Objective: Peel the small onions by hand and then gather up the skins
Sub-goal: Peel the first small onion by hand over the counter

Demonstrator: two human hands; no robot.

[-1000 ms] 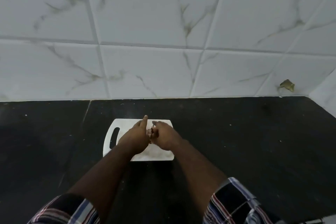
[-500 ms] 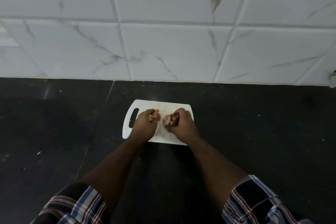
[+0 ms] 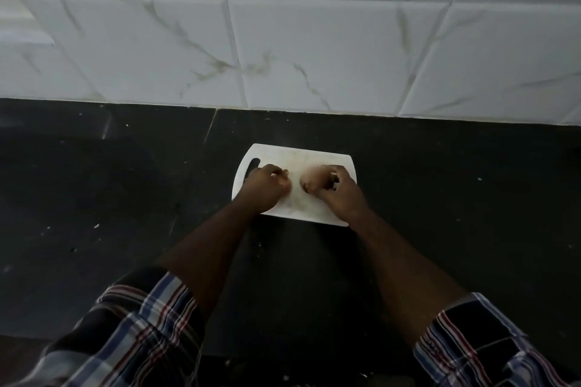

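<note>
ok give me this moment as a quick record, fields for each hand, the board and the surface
left hand: fingers curled over the board, something small and pale at the fingertips, blurred
right hand: grips a brownish onion
hands: apart
cutting board: white, handle slot at left, flat on the counter
counter: dark, small pale specks
wall: white marbled tiles

dim, cool light | soft motion blur | wide-angle bowing at edges | dark countertop (image 3: 440, 198) underexposed
</note>
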